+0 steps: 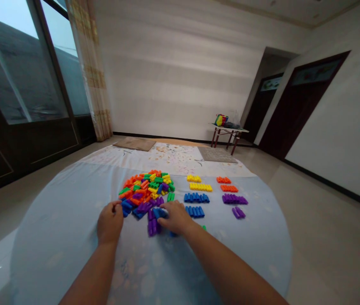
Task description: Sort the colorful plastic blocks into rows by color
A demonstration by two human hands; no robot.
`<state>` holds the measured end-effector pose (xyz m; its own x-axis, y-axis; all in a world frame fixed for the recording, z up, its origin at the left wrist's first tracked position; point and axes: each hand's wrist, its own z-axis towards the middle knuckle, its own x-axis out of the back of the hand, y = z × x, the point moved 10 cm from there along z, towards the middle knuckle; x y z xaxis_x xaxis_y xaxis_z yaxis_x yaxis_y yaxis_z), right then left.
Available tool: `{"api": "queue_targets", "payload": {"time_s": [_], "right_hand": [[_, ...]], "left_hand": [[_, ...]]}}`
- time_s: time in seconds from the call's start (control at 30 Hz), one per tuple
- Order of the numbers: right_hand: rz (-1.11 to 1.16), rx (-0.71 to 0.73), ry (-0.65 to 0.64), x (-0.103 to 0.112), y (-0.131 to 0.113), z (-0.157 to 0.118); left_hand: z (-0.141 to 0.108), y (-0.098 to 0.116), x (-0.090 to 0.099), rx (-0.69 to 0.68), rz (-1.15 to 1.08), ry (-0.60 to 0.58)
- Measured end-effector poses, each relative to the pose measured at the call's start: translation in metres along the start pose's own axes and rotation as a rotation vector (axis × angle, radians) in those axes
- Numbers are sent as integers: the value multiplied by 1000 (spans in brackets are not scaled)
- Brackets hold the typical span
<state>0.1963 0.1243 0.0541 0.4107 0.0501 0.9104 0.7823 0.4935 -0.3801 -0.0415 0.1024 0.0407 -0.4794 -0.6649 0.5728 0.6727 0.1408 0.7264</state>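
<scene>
Fingers, left hand (110, 223): curled together at near-left edge of mixed pile (146, 188); whether clamped on a piece cannot be told.
Fingers, right hand (176, 218): spread flat, resting on blue pieces (160, 213) just right of purple pieces (152, 226).
Mixed pile: many-coloured plastic pieces, centre of pale blue cloth (71, 220).
Sorted rows, right of pile: yellow (200, 187), blue (196, 198), orange (229, 188), purple (234, 199).
Far background: small table (229, 132) against wall.

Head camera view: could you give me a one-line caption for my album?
Both hands, left hand and right hand, reach into a mixed pile of coloured pegs beside sorted rows on a pale blue cloth.
</scene>
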Motion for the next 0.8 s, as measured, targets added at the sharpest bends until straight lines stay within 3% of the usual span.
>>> {"api": "queue_targets", "payload": {"time_s": [0.2, 0.37, 0.47, 0.57, 0.7, 0.8], "right_hand": [[-58, -16, -6, -9, -4, 5], [27, -33, 134, 28, 13, -12], [58, -83, 275, 65, 47, -36], [21, -186, 351, 88, 97, -64], [-74, -322, 328, 88, 151, -93], [-109, -354, 288, 76, 165, -99]], "left_hand": [[5, -6, -4, 7, 44, -18], [9, -12, -10, 22, 76, -57], [8, -11, -7, 27, 74, -45], [6, -5, -4, 1, 63, -22], [5, -3, -2, -16, 55, 3], [7, -5, -3, -23, 73, 10]]}}
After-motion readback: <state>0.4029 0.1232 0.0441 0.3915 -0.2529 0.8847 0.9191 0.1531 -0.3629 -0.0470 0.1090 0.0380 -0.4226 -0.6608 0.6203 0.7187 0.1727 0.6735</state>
